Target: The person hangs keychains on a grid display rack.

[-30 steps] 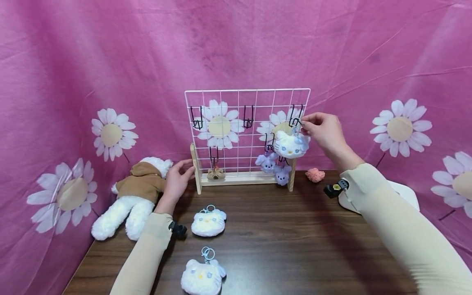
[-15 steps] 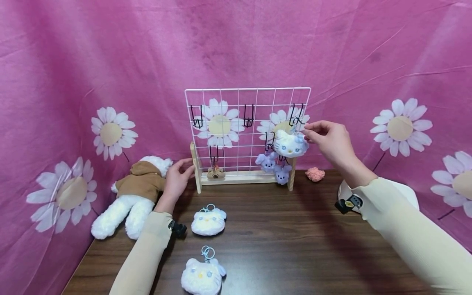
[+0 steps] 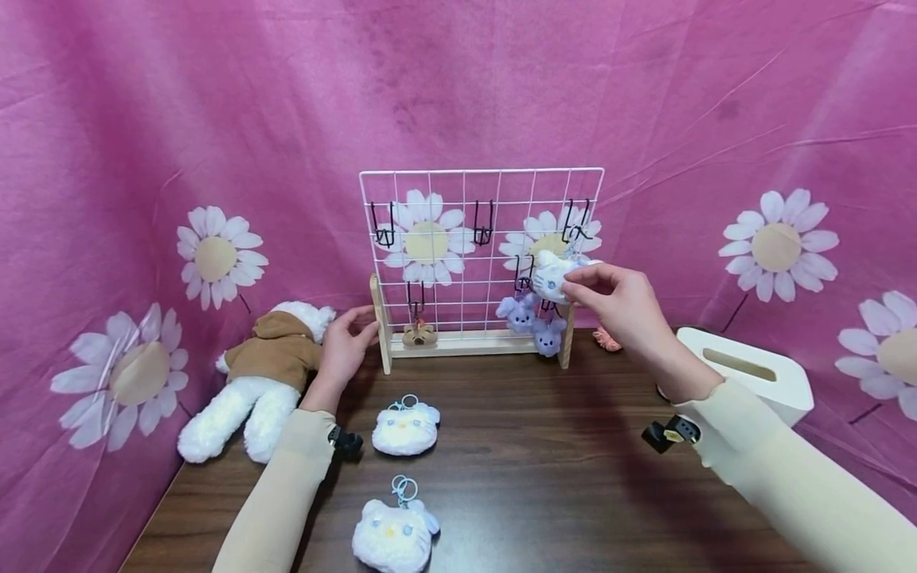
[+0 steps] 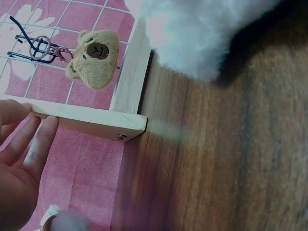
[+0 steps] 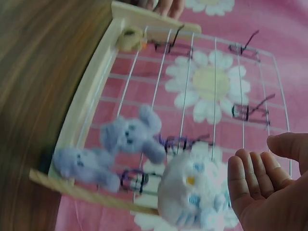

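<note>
Head view, where my right fingers [image 5: 257, 168] overlap a white plush cat-face pouch [image 3: 550, 276]; it appears to hang under the black wire hook [image 3: 577, 233] at the upper right of a white wire grid rack with a pale wooden base [image 3: 473, 345]. The fingers lie relaxed with the thumb apart, and I cannot tell whether they touch it. My left fingers [image 4: 42, 142], nearly straight, touch the outer side of the rack's pale wooden left post [image 4: 96, 115], by the desk's [image 3: 559, 469] far edge.

I judge the hanging over half done: of six hooks, four seem filled, by that pouch, one tan plush bear-head charm [image 4: 98, 60] and two lilac plush rabbit charms [image 3: 519, 315] [image 3: 548, 338]. Two bare black wire hooks [image 3: 384, 236] [image 3: 483, 235] remain, upper left and upper middle, and two more white plush cat pouches [image 3: 405, 432] [image 3: 394, 537] lie towards the desk's near edge.

Farther out: one white plush bear in a brown hoodie [image 3: 275, 358] by the left edge, one coral fluffy ball [image 3: 607, 340] by the far edge, one white slotted box [image 3: 770, 390] near the far right corner.
</note>
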Available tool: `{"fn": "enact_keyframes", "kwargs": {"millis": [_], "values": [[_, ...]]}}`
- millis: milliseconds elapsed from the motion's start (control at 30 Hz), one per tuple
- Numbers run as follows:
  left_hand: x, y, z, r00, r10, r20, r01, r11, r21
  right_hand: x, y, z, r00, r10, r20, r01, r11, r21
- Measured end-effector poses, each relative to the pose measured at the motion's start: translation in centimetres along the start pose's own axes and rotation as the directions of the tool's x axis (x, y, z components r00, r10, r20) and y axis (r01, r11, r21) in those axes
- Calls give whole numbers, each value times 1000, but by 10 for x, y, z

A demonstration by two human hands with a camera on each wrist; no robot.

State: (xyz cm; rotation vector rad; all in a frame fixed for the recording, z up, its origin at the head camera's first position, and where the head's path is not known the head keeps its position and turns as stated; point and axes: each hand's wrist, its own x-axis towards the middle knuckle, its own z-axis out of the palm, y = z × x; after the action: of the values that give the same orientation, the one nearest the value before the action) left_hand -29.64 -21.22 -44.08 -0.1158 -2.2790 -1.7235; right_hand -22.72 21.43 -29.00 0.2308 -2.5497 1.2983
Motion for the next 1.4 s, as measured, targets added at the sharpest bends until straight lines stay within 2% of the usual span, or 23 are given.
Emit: {"fn": "enact_keyframes", "kwargs": {"millis": [267,433,667,1033,1167,1400], "values": [[0,2,-1,1000,-4,5,4,999,47,-21,-9,30,993,-9,115,4,999,46],[-1,2,0,1000,-16,13,16,999,37,-39,-12,59,975,-31,219,10,996,93],[-2,4,0,1000,-28,8,28,999,43,-63,-12,101,936,-71,344,34,993,113],[-1,2,-1,1000,-19,6,19,999,31,-95,-10,159,849,-58,525,-55,979,198],[-2,1,-1,1000,-13,-1,13,999,35,-107,-7,177,829,-58,557,-74,975,211],[-1,2,0,1000,-11,6,11,999,34,-124,1,198,813,-109,572,5,984,180]]}}
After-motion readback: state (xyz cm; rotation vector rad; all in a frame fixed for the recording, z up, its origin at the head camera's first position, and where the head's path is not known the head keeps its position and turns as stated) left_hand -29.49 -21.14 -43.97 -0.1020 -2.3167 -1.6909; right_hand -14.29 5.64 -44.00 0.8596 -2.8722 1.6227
